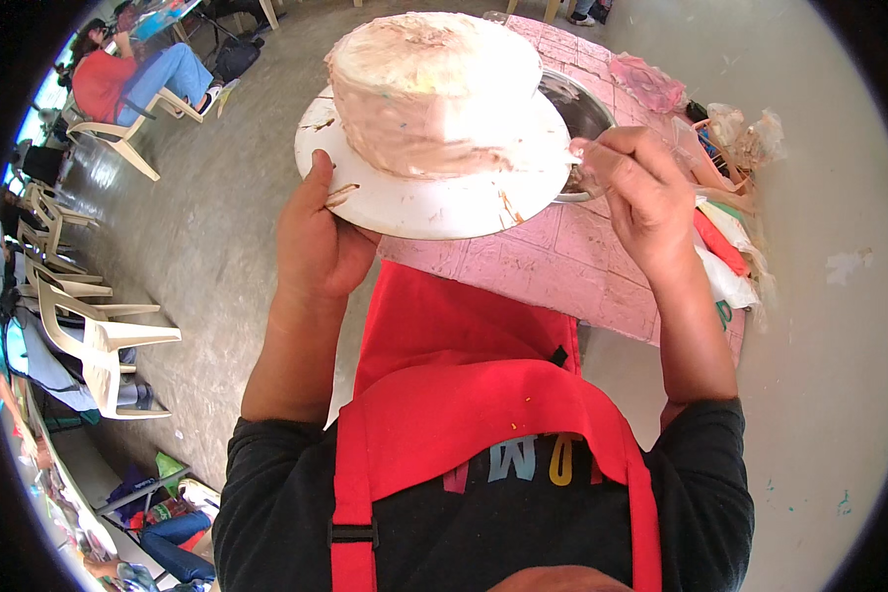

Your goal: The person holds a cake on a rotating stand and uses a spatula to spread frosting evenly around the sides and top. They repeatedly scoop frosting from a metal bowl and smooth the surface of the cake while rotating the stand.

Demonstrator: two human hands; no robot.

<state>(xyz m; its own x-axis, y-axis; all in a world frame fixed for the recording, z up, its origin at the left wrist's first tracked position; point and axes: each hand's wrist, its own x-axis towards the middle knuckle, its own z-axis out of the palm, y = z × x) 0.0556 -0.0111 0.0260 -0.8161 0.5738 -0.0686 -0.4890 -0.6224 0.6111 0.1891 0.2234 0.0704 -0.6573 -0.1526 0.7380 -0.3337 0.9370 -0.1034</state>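
Note:
A round cake [414, 133] covered in smeared pale frosting sits on a round white cake board [429, 207]. Brown smears mark the board's rim, and bright light washes out part of the cake's side. My left hand [325, 244] holds the board at its left edge, thumb on top and fingers underneath. At the right rim, my right hand [640, 185] has its thumb and fingers drawn together. Something small and white shows at those fingertips; whether it is cream or a held scrap is unclear. Behind the board and right hand, a metal bowl [577, 111] is partly hidden.
A pink brick-patterned table [533, 251] lies below the board. Along its right side are a crumpled pink cloth [647, 81], plastic bags [747, 140] and a red item [721, 240]. Plastic chairs [107, 340] and a seated person [118, 85] are at left.

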